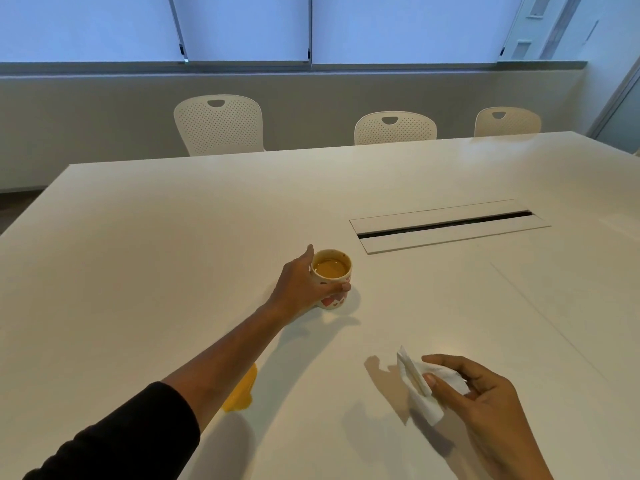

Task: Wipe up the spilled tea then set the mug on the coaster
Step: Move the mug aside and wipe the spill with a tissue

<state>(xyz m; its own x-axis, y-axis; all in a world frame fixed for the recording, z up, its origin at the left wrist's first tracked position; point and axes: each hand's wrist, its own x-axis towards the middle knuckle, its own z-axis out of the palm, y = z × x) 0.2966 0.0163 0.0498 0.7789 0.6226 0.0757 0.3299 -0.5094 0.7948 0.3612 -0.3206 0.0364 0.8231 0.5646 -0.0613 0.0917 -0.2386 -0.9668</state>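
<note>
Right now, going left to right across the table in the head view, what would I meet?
Yellow spill → left hand gripping the mug → tissue held by the right hand.

Upright heart-patterned mug (331, 278) holds tea; crumpled white napkin (427, 388) nearby; yellow coaster (242, 389) lies partly hidden.
</note>
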